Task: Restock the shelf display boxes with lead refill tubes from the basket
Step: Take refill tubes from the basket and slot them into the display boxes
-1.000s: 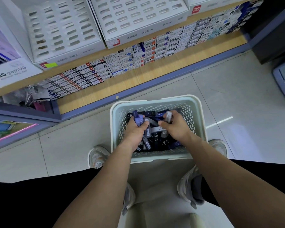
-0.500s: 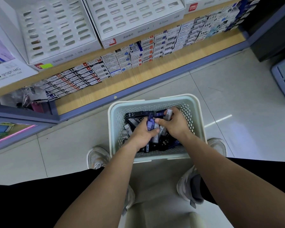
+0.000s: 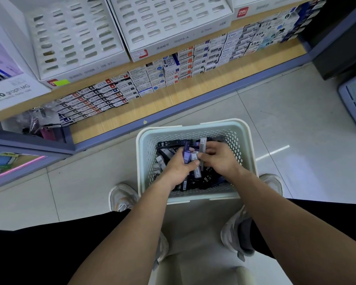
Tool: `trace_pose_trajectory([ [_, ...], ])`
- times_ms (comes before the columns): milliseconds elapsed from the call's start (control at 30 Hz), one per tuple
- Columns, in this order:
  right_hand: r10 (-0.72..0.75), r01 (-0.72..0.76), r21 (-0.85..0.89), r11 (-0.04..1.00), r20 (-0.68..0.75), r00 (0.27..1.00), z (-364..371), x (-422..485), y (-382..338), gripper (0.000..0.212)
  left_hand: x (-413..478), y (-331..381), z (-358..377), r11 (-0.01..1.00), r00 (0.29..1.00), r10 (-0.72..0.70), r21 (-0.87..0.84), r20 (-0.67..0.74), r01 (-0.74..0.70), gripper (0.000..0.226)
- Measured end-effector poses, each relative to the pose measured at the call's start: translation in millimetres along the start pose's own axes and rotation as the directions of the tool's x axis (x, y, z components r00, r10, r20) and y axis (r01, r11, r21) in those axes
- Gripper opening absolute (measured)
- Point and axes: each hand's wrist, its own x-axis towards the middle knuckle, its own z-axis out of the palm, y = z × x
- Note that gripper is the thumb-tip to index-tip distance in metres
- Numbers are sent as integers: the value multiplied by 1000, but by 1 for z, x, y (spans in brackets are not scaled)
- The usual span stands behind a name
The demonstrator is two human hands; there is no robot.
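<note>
The left hand (image 3: pixel 180 168) grips several tubes (image 3: pixel 186 155); the right hand (image 3: pixel 219 159) pinches one inside the basket (image 3: pixel 193 126). Tubes are probably light, rigid, slippery: hold mid-body. Target display boxes (image 3: pixel 74 38) at 11 o'clock.

readable print on shelf stock and on lead refill tubes (image 3: pixel 164 144) in a basket (image 3: pixel 193 131).
left display box (image 3: pixel 90 67) front: "hb 0.7". middle display box (image 3: pixel 181 41): "sh213-a", "0.7mm". right display box (image 3: pixel 243 12): red "deli" logo. white carton (image 3: pixel 10 93) far left: "mono graph mg". one small shelf pack (image 3: pixel 170 63): "0.5". the black lead refill tubes: "hb", "0.7".
</note>
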Motion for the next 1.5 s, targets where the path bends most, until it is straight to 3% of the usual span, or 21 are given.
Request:
trace_pose_trajectory([
  [233,0,1,21,1000,-26,1000,-6,-7,-9,13,-1,17,-9,999,999,-23,35,-37,24,35],
  [433,-7,5,95,995,17,1000,-9,-28,-43,16,-20,49,-14,998,998,41,48,-45,-39,32],
  [633,-52,51,-24,998,-23,998,-7,-51,-61,10,-48,69,-15,993,993,21,-115,-119,-35,26],
  [833,-35,34,-39,999,-17,999,2,-73,-49,6,-61,75,-17,990,987,22,-134,-161,-44,23],
  [1100,-57,53,130,990,29,998,-8,-103,-103,19,-89,116,-28,982,991,43,-179,-131,-66,28],
  [1267,-187,188,7,982,135,973,-31,-142,-158,12,-133,162,-44,976,992,116,-180,-54,-124,31],
  [1400,-200,146,243,959,216,956,-49,-170,-190,30,-170,186,-50,962,977,215,-171,-13,-214,34],
  [1500,-238,170,297,939,210,948,-57,-178,-195,32,-191,195,-48,946,964,265,-188,-9,-262,35],
])
